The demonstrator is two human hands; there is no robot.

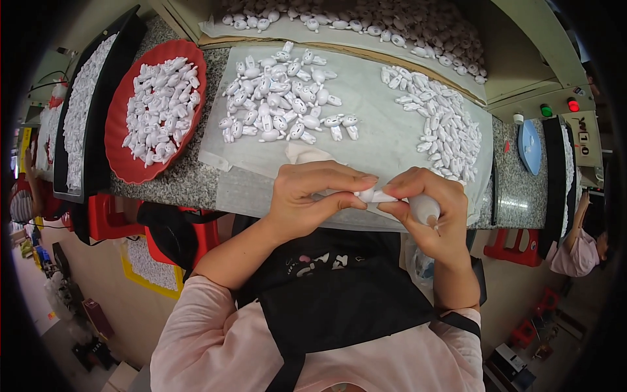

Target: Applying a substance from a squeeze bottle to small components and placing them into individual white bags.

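Over the near edge of the sheet-covered table, my left hand (297,196) pinches a small white rabbit-like figure (366,195) between thumb and fingers. Opposite it, my right hand (450,206) holds a white squeeze bottle (426,209) against the palm, its narrow tip pointing toward me. The right thumb and forefinger also meet at the white figure's other end. My fingers cover much of the figure. Beyond my hands lies a pile of white rabbit figures (274,98) with small drawn faces. To the right is a curved heap of small white elongated pieces (434,121).
A red scalloped tray (117,147) of white parts stands at the left, beside a black bin (98,147). At the back, a shelf (366,42) holds many figures. A blue dish (530,147) lies at the right. A crumpled cloth (305,154) sits beyond my left hand.
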